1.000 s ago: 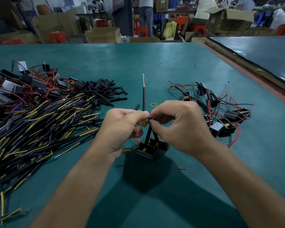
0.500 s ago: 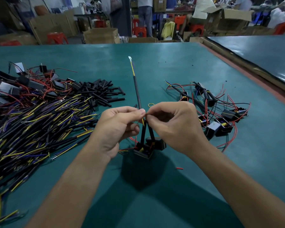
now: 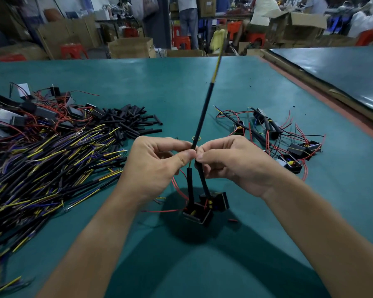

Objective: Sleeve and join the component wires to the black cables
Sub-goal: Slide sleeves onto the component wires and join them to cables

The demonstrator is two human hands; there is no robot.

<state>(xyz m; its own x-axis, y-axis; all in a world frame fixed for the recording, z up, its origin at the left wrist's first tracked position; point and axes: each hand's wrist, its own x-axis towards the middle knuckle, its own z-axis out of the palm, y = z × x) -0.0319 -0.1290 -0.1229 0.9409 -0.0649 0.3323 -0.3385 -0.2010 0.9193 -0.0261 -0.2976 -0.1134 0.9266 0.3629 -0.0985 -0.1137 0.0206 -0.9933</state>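
Observation:
My left hand (image 3: 157, 166) and my right hand (image 3: 233, 164) meet thumb to thumb above the green table. Between them they pinch the joint where a long black cable (image 3: 202, 117) with a yellow-tipped end rises up and away. Below the fingers two black sleeves (image 3: 190, 186) hang down to a pair of small black box components (image 3: 199, 214) with red and yellow wires. The joint itself is hidden behind my thumbs.
A big heap of black cables with yellow ends (image 3: 41, 162) lies at the left, with loose black sleeve pieces (image 3: 129, 121) and more components behind it. Several joined components with red wires (image 3: 289, 145) lie at the right. The green table (image 3: 202, 265) has bare surface near me.
The black cable's free end has swung from leaning left to leaning right and reaches higher. Both hands stay pinched together on the joint, lifted slightly with the components.

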